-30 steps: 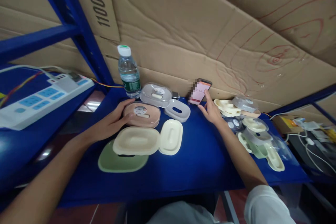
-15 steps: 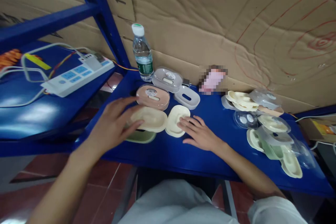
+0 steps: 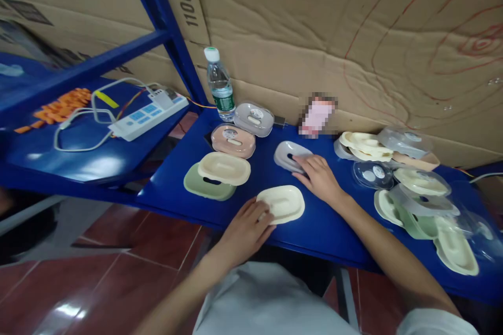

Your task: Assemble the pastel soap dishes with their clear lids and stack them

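Observation:
My left hand (image 3: 249, 227) grips the left end of a cream soap dish tray (image 3: 288, 204) near the table's front edge; its fingertips lie over the rim. Farther back, my right hand (image 3: 320, 178) has thumb and fingers at the near right side of a grey soap dish base (image 3: 283, 156) with a dark oval slot. To the left, another cream tray (image 3: 223, 167) partly covers a green base (image 3: 194, 180). Behind them stand a pink soap dish (image 3: 233, 141) and a grey soap dish (image 3: 254, 118), both under clear lids.
A water bottle (image 3: 222, 89) stands by the cardboard wall (image 3: 267, 36). A pixelated pink item (image 3: 316, 118) leans there. Loose trays, bases and clear lids pile up at the right (image 3: 422, 204). On the left shelf lie a power strip (image 3: 151, 118) and orange pieces (image 3: 65, 107).
My left hand has moved right from the left cream tray to the other one, which now lies nearer and turned. My right hand has shifted to the grey base, which now sits farther right.

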### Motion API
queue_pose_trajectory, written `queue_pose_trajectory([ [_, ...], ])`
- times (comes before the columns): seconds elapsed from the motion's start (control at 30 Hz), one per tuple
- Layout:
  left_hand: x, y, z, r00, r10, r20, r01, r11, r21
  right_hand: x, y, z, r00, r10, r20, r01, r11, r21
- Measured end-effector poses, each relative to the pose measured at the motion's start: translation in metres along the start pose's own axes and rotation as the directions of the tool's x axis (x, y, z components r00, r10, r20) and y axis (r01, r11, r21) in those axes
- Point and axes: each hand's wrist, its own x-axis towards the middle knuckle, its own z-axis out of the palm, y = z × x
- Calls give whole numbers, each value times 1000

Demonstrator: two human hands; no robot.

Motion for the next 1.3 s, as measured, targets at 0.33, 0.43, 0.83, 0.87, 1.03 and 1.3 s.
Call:
queue_pose_trajectory([
  [0.33, 62, -42, -1, 993, 120, -4, -120, 993, -2, -56, -30, -25, 989, -146, 20, 142, 983, 114],
  [0.43, 62, -40, 3, 988, 154, -3, -154, 988, -24, -61, -37, -18, 985, -163, 60, 151, 975, 161],
  [0.83, 37, -32, 5, 988, 33, -150, -50, 993, -110, -62, -34, -23, 979, -167, 120, 129, 953, 274],
  [0.87, 37, -33, 5, 987, 28, -156, -46, 993, -113, -62, -33, -25, 980, -156, 124, 117, 954, 276],
  [1.03, 39, -36, 10, 994, -6, -111, -6, 994, -110, -62, -33, -24, 979, -142, 149, 110, 972, 205],
  [1.3, 35, -35, 10, 997, 11, -82, -11, 1000, -5, -68, -8, -60, 995, -91, 50, 88, 994, 67],
])
